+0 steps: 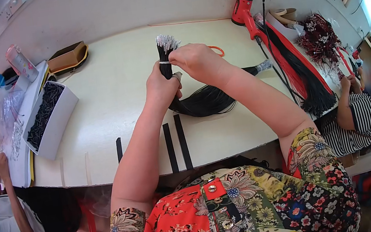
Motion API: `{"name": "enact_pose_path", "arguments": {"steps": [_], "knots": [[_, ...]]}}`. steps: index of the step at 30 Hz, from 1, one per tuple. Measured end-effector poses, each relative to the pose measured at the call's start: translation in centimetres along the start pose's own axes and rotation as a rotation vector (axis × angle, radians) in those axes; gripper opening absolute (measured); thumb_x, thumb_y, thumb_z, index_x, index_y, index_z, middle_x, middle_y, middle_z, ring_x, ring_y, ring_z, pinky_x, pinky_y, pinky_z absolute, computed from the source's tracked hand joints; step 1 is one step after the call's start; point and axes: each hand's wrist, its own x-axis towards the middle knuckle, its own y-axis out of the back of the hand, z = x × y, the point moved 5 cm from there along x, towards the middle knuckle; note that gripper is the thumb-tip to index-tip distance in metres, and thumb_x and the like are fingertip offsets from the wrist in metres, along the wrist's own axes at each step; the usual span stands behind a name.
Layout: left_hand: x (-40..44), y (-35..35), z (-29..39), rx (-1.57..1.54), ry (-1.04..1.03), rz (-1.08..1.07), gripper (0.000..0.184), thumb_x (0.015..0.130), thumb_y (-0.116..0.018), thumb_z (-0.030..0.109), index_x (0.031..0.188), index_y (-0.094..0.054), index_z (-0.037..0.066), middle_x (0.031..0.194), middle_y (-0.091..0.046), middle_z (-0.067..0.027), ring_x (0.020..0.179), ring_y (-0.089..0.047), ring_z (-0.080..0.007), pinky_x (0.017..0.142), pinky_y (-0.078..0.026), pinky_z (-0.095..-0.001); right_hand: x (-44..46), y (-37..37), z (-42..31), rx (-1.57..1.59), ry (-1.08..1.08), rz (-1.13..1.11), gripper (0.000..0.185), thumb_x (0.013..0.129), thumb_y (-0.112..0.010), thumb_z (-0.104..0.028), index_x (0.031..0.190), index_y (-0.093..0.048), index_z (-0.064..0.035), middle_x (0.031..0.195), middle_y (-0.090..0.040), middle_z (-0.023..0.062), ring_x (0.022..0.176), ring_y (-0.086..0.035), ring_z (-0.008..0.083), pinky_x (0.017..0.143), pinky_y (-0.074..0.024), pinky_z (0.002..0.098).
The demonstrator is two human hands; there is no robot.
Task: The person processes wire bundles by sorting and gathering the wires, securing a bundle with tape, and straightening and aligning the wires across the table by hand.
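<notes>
Left hand: fingers closed around a bundle of thin black wires with silvery-white tips, held upright above the pale cream desk. Right hand: fingers pinched at the bundle's upper part, by a white band; exact grip cannot be told. The bundle's lower length curves rightward across the desk.

On my left I see a bottle, a brown box and a white box of black parts; on my right, a heat gun and a striped-shirted person.
</notes>
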Motion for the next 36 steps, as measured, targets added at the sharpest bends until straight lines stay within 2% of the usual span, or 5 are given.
{"name": "enact_pose_path", "arguments": {"steps": [6,9,15,26,36], "knots": [[-0.2,-0.1,0.2,0.024,-0.027,0.021,0.047,0.080,-0.056,0.002,0.125,-0.042,0.001,0.067,-0.059,-0.0078,0.047,-0.059,-0.0163,0.045,-0.048,-0.0292,-0.4,-0.1,-1.0,-0.122,0.018,0.049,0.007,0.078,-0.060,-0.003,0.082,-0.054,-0.0026,0.071,-0.058,0.0101,0.070,-0.060,0.0283,0.064,-0.0498,0.0375],[-0.2,-0.1,0.1,0.002,-0.051,0.063,0.030,0.080,-0.057,0.002,0.108,-0.047,0.001,0.065,-0.058,-0.0067,0.046,-0.057,-0.0150,0.045,-0.046,-0.0287,-0.2,-0.4,-0.9,-0.089,-0.063,0.094,0.008,0.076,-0.060,-0.003,0.079,-0.052,-0.0034,0.071,-0.058,0.0099,0.070,-0.060,0.0278,0.064,-0.0501,0.0371],[0.0,-0.3,-0.1,0.011,-0.012,0.001,0.048,0.078,-0.054,0.001,0.126,-0.043,0.000,0.068,-0.060,-0.0079,0.047,-0.060,-0.0166,0.046,-0.048,-0.0293,-0.4,-0.2,-0.4,-0.048,0.002,0.073,0.010,0.079,-0.062,-0.006,0.084,-0.054,-0.0029,0.075,-0.059,0.0107,0.072,-0.060,0.0291,0.064,-0.0491,0.0385],[0.5,-0.3,-0.8,-0.066,-0.013,-0.057,0.027,0.078,-0.054,0.002,0.105,-0.049,0.001,0.067,-0.060,-0.0068,0.049,-0.059,-0.0149,0.047,-0.048,-0.0285,-0.7,1.1,-1.0,-0.045,0.028,0.292,0.013,0.073,-0.061,-0.001,0.074,-0.048,-0.0033,0.067,-0.054,0.0100,0.063,-0.055,0.0287,0.057,-0.0462,0.0382],[0.2,-0.2,0.1,-0.199,-0.050,-0.049,0.022,0.077,-0.056,0.002,0.098,-0.049,0.000,0.067,-0.057,-0.0063,0.048,-0.055,-0.0137,0.046,-0.044,-0.0268,0.0,0.8,-2.7,0.419,-0.126,0.338,0.012,0.074,-0.062,0.001,0.082,-0.054,-0.0027,0.075,-0.056,0.0087,0.068,-0.057,0.0249,0.061,-0.0475,0.0327]]}}
